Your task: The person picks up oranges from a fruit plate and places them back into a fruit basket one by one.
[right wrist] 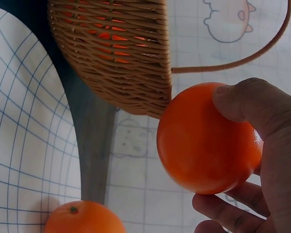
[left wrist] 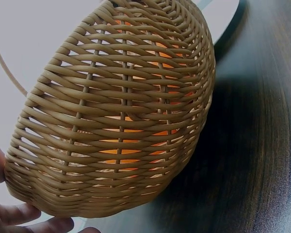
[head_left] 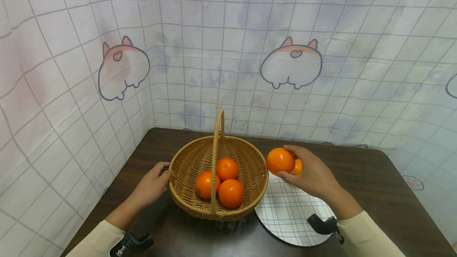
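My right hand [head_left: 314, 173] holds an orange [head_left: 280, 160] between thumb and fingers, just beside the right rim of a wicker basket [head_left: 185, 205]. The right wrist view shows the same orange [right wrist: 208, 141] in front of the basket's rim. Another orange [right wrist: 85, 218] sits on a round plate [head_left: 292, 217] with a blue grid; in the head view my right hand partly covers it. Inside the basket lie three oranges [head_left: 231, 193]. At the basket's left rim, my left hand [head_left: 154, 181] grips the edge with thumb and fingers, some of them hidden.
An arched handle [head_left: 215, 162] rises over the middle of the basket. Basket and plate stand side by side on a dark wooden table [head_left: 375, 193]. A white grid-patterned cloth [head_left: 228, 50] with cartoon animals hangs behind and at the sides.
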### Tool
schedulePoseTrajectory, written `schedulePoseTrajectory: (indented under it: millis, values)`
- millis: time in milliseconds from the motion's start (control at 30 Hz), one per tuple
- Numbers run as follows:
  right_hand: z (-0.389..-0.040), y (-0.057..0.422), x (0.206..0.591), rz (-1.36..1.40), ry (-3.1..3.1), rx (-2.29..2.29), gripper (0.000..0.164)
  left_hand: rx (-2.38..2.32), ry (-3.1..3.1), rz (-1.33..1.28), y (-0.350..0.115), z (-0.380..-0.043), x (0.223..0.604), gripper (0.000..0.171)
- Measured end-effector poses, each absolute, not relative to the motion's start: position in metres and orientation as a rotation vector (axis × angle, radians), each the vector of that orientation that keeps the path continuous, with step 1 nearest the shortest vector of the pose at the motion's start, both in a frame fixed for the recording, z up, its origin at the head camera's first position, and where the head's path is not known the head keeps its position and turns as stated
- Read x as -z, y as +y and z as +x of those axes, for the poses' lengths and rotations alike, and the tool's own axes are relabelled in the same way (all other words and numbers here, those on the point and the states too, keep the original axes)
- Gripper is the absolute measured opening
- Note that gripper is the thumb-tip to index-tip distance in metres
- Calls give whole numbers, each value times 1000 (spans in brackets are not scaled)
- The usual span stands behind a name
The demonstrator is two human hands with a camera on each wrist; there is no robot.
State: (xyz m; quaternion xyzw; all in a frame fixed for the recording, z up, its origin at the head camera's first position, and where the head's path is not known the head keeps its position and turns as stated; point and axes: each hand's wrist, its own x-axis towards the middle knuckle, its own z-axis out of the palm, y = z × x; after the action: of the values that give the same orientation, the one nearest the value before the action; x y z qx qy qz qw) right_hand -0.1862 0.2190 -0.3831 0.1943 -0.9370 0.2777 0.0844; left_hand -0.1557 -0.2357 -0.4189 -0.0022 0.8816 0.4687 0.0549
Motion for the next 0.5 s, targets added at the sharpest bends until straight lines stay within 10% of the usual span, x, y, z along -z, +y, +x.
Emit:
schedulePoseTrajectory:
  millis: [500]
  values:
    - [-187, 209, 377, 610, -2791, -833, 76, -1431, 2676, -2, -236, -156, 420, 47]
